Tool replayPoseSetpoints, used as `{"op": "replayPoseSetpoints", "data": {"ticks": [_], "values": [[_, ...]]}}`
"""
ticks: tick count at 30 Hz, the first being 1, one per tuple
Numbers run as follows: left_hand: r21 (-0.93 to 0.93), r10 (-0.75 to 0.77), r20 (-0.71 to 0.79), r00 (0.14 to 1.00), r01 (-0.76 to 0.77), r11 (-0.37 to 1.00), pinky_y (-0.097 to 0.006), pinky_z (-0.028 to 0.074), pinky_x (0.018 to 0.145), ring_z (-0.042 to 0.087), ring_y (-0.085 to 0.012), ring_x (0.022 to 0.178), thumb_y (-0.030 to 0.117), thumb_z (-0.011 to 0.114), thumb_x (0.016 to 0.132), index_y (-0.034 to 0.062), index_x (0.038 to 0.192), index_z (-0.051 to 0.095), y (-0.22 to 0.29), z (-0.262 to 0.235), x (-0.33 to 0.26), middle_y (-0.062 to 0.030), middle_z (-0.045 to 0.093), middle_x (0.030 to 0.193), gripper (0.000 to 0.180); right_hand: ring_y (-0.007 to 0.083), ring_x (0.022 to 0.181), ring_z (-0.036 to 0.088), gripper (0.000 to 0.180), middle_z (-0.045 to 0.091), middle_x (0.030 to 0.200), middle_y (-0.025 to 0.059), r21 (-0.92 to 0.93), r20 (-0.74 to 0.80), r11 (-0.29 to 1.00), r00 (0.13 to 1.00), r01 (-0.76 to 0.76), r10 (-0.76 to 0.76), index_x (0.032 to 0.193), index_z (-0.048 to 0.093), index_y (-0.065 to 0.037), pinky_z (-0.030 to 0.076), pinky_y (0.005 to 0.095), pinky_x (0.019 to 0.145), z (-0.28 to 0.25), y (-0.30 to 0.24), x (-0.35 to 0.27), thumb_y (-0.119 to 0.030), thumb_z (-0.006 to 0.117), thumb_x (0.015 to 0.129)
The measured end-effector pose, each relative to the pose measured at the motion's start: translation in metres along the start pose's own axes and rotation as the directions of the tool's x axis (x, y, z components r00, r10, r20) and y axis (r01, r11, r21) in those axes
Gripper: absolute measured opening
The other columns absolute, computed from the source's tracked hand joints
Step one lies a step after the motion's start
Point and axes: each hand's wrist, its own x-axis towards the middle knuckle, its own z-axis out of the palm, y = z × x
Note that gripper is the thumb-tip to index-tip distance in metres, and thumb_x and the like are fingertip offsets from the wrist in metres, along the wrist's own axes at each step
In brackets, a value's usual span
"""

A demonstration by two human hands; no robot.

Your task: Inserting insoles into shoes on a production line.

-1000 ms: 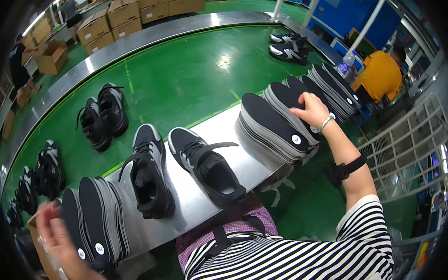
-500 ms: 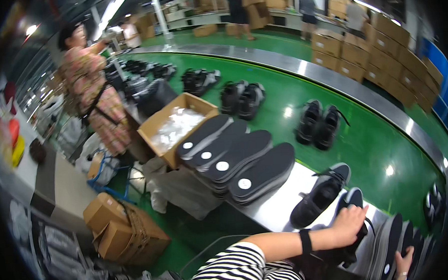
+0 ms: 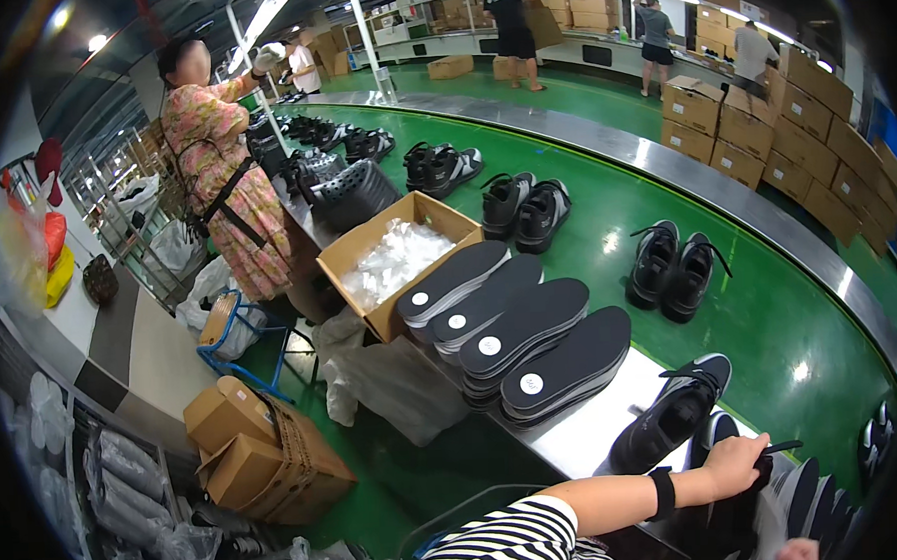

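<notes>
My left hand (image 3: 739,464) is gripping a black sneaker (image 3: 724,446) at the near end of the steel table (image 3: 590,436).

I am seeing the left hand, with a black band on its wrist, closing its fingers over the back part of this sneaker, which is lying at the lower right beside a second black sneaker (image 3: 673,413) on the same table. Only a small piece of my right hand (image 3: 798,552) is showing at the bottom edge, so I cannot tell if it is clenched or released. Stacks of black insoles (image 3: 519,339) are lying further left on the table, next to an open cardboard box (image 3: 398,259) with clear plastic bags inside. Pairs of black shoes (image 3: 676,268) are standing on the green conveyor (image 3: 770,316). A person in a flowered dress (image 3: 226,180) is standing further along the table.
</notes>
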Motion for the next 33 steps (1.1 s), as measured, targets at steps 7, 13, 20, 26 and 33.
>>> {"op": "replayPoseSetpoints", "data": {"ticks": [7, 13, 20, 26, 33], "values": [[-0.024, 0.024, 0.098, 0.995, -0.021, 0.999, -0.045, 0.044, 0.06, 0.057, -0.0359, 0.067, 0.016, 0.058, 0.065, 0.002, 0.075, 0.051, 0.001, 0.004, -0.007, -0.0182, 0.056, 0.065, 0.018, 0.0232, 0.054, 0.054, 0.019, 0.056, 0.057, 0.0073, -0.363, 0.528, 0.927, 0.798, -0.096, 0.29, 0.077, 0.058, 0.0, 0.042, 0.0329, 0.052, 0.057, 0.001, 0.049, -0.019, 0.055, 0.077], [0.041, 0.072, 0.104, 0.992, -0.077, 0.996, -0.044, 0.044, 0.055, 0.056, -0.0353, 0.059, 0.014, 0.054, 0.072, 0.0017, 0.075, 0.05, 0.0, 0.006, -0.011, -0.0175, 0.055, 0.059, 0.013, 0.0343, 0.074, 0.055, 0.021, 0.057, 0.078, 0.0176, -0.723, 0.51, 0.531, 0.86, 0.441, -0.019, 0.081, 0.057, -0.005, 0.044, 0.0416, 0.065, 0.099, 0.005, 0.056, -0.024, 0.059, 0.072], [0.051, 0.04, 0.144, 0.989, -0.047, 0.998, -0.046, 0.043, 0.058, 0.056, -0.0363, 0.065, 0.01, 0.055, 0.071, 0.0008, 0.082, 0.049, 0.005, 0.004, -0.01, -0.0189, 0.056, 0.066, 0.015, 0.0347, 0.07, 0.056, 0.027, 0.056, 0.074, 0.015, -0.861, 0.413, 0.424, 0.872, 0.279, 0.263, 0.077, 0.054, -0.006, 0.044, 0.0424, 0.063, 0.06, -0.042, 0.023, -0.03, 0.062, 0.069], [0.026, 0.001, 0.106, 0.994, -0.004, 1.0, -0.045, 0.044, 0.059, 0.056, -0.0363, 0.066, 0.009, 0.054, 0.072, 0.0003, 0.081, 0.049, 0.001, 0.01, -0.01, -0.0191, 0.056, 0.066, 0.014, 0.0327, 0.063, 0.056, 0.02, 0.055, 0.068, 0.0149, -0.84, 0.484, 0.277, 0.875, 0.466, -0.003, 0.067, 0.055, -0.005, 0.045, 0.0406, 0.056, 0.082, -0.012, 0.036, -0.021, 0.051, 0.078], [-0.021, -0.014, 0.042, 0.999, 0.015, 1.0, -0.044, 0.044, 0.06, 0.057, -0.0365, 0.065, 0.015, 0.056, 0.074, 0.0006, 0.079, 0.05, -0.005, 0.009, -0.012, -0.0185, 0.057, 0.065, 0.016, 0.0301, 0.095, 0.051, 0.055, 0.052, 0.104, 0.0185, -0.781, 0.624, 0.358, 0.653, 0.512, 0.429, 0.109, 0.045, -0.001, 0.04, 0.0323, 0.081, 0.105, 0.117, 0.114, -0.019, 0.064, 0.061]]}}
